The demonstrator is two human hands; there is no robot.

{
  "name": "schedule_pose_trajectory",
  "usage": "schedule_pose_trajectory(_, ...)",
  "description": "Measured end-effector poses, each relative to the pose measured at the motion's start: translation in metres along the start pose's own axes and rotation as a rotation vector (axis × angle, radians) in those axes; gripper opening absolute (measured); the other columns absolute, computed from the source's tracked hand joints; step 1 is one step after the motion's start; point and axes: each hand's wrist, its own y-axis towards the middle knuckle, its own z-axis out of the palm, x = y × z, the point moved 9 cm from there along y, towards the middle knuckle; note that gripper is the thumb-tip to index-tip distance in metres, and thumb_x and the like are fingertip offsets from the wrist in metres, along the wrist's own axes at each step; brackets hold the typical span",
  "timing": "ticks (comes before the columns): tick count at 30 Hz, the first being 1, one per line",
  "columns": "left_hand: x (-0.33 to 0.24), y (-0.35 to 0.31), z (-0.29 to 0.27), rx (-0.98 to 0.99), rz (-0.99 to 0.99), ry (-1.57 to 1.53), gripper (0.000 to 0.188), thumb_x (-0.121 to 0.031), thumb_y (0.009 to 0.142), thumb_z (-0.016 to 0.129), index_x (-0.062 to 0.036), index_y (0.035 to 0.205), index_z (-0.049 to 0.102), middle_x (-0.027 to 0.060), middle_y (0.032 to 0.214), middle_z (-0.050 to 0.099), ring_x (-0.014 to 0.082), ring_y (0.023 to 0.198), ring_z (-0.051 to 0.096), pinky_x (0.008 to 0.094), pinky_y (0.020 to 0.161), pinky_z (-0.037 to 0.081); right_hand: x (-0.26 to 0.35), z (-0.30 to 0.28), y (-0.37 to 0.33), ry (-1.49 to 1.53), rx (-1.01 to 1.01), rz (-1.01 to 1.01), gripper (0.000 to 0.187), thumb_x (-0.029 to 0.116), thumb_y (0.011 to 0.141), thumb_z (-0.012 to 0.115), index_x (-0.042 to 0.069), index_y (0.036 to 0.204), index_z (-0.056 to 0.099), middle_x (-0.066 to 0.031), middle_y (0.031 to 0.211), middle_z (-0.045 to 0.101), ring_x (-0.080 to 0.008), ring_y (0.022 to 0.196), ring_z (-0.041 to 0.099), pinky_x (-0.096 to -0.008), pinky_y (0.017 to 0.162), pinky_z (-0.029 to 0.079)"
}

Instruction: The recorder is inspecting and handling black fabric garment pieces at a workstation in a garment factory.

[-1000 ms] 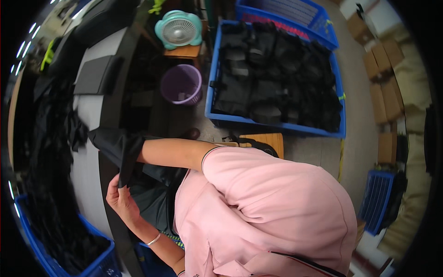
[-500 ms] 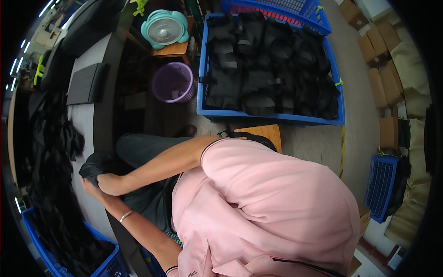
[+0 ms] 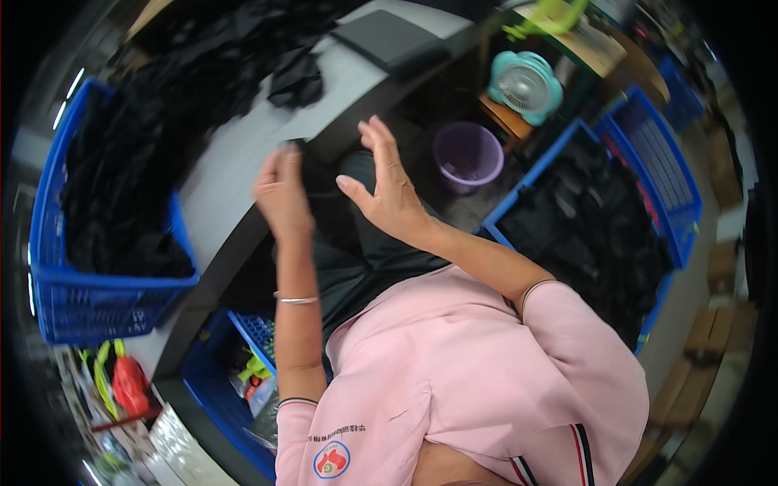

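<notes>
My left hand (image 3: 284, 193) is raised near the table's edge, its fingers closed on a dark piece of black fabric (image 3: 297, 146). Most of that piece is lost against the dark trousers and shadow below. To its right, my right hand (image 3: 391, 185) holds nothing, with thumb and fingers apart. Beyond the hands, a small bunched black piece (image 3: 296, 78) lies on the light grey table (image 3: 235, 174). Left of it spreads a large heap of black fabric pieces (image 3: 190, 85), running down into a blue basket (image 3: 113, 304).
A flat dark grey pad (image 3: 387, 39) lies on the table's far part. Beyond my right hand are a purple basket (image 3: 455, 180) and a turquoise fan (image 3: 525, 87). A blue crate (image 3: 531, 174) of black pieces (image 3: 583, 227) stands at right. Low at left sits a blue bin (image 3: 212, 397).
The view has turned, so table and crates sit elsewhere in it. Both hands were together on a black fabric piece; now they are apart and my right hand has let go.
</notes>
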Motion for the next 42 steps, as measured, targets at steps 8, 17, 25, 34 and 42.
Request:
schedule_pose_trajectory(8, -0.021, 0.001, -0.021, 0.005, 0.131, 0.039, 0.01, -0.007, 0.085, 0.078, 0.001, 0.09, 0.075, 0.0009, 0.083, 0.067, 0.0058, 0.077, 0.056, 0.0204, 0.069, 0.044, -0.057, 0.062, 0.044, 0.203, 0.208, 0.278, 0.007, 0.004, 0.085, 0.067, -0.001, 0.091, 0.069, -0.0077, 0.081, 0.069, -0.0192, 0.076, 0.067, -0.0289, 0.069, 0.052)
schedule_pose_trajectory(17, 0.058, 0.021, -0.053, 0.029, -0.453, -0.67, 0.044, -0.039, 0.104, 0.05, 0.0008, 0.109, 0.068, 0.0064, 0.098, 0.07, 0.0099, 0.089, 0.063, 0.0264, 0.081, 0.052, -0.034, 0.122, 0.05, 1.038, 0.503, 0.799, 0.027, 0.03, 0.1, 0.062, 0.004, 0.096, 0.066, 0.0009, 0.087, 0.067, -0.0046, 0.075, 0.061, -0.0221, 0.068, 0.052)
schedule_pose_trajectory(25, 0.103, -0.042, 0.021, 0.499, -0.773, -0.86, 0.035, -0.029, 0.1, 0.06, -0.0107, 0.129, 0.063, 0.0035, 0.122, 0.065, 0.0138, 0.114, 0.06, 0.03, 0.101, 0.046, -0.046, 0.168, 0.046, 0.556, 0.587, 0.491, 0.019, 0.017, 0.101, 0.059, 0.001, 0.109, 0.063, -0.0029, 0.096, 0.068, -0.0086, 0.088, 0.064, -0.0234, 0.081, 0.051)
schedule_pose_trajectory(34, 0.059, 0.069, 0.013, 0.404, -0.185, -0.375, 0.07, -0.056, 0.103, 0.033, -0.0138, 0.158, 0.024, 0.0066, 0.161, 0.029, 0.0247, 0.144, 0.033, 0.0437, 0.116, 0.024, -0.055, 0.222, -0.069, 0.732, 0.509, 0.935, 0.024, 0.022, 0.102, 0.057, 0.002, 0.093, 0.067, 0.0011, 0.081, 0.064, -0.0074, 0.071, 0.058, -0.0244, 0.066, 0.047)
schedule_pose_trajectory(42, 0.088, 0.08, -0.086, -0.325, -0.356, -0.587, 0.058, -0.045, 0.107, 0.028, -0.0119, 0.154, 0.034, 0.0059, 0.162, 0.028, 0.0259, 0.147, 0.03, 0.0429, 0.119, 0.024, -0.034, 0.134, 0.059, 0.21, 0.345, 0.218, 0.012, 0.005, 0.093, 0.064, -0.002, 0.103, 0.065, -0.0099, 0.099, 0.067, -0.0173, 0.089, 0.064, -0.0285, 0.078, 0.051)
